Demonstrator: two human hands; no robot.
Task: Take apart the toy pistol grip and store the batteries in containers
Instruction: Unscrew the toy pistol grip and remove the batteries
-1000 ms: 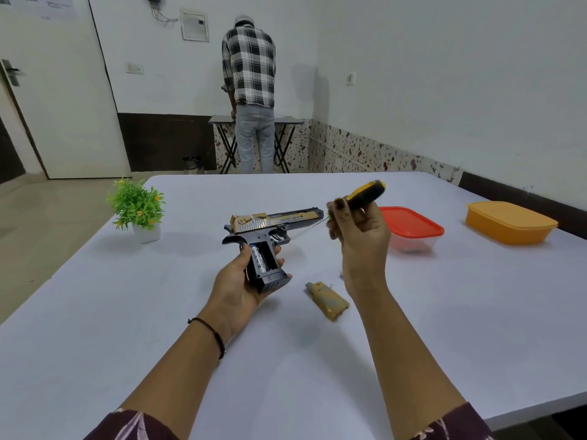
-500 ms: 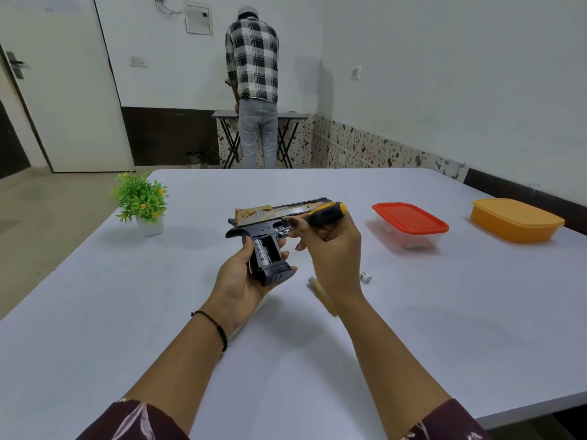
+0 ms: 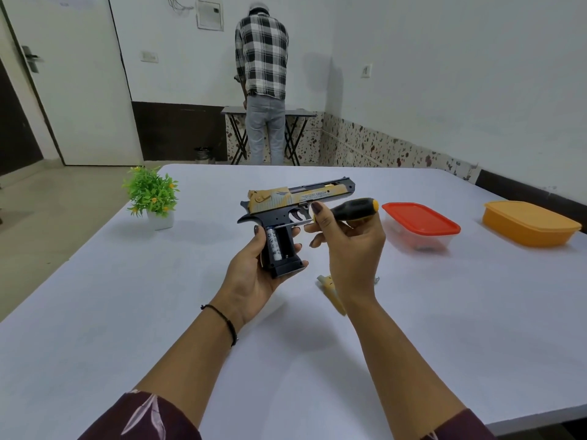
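My left hand (image 3: 254, 274) holds the black and gold toy pistol (image 3: 298, 201) by its grip, above the white table (image 3: 127, 312). The grip's side is open and a white battery (image 3: 273, 246) shows inside. My right hand (image 3: 346, 239) grips a screwdriver with a black and yellow handle (image 3: 352, 208); its thin shaft points left, with the tip at the top of the battery bay. The removed gold grip cover (image 3: 332, 292) lies on the table, partly hidden behind my right wrist. A small metal piece (image 3: 377, 280) lies just right of that wrist.
A clear container with a red lid (image 3: 419, 220) stands right of the pistol, and an orange lidded container (image 3: 530, 222) farther right. A small potted plant (image 3: 152, 195) is at the table's left edge. A person in a checked shirt (image 3: 262, 58) stands at a folding table beyond.
My right hand has turned the screwdriver from raised upright to lying level and brought its tip to the open grip. The left hand has lifted the pistol slightly.
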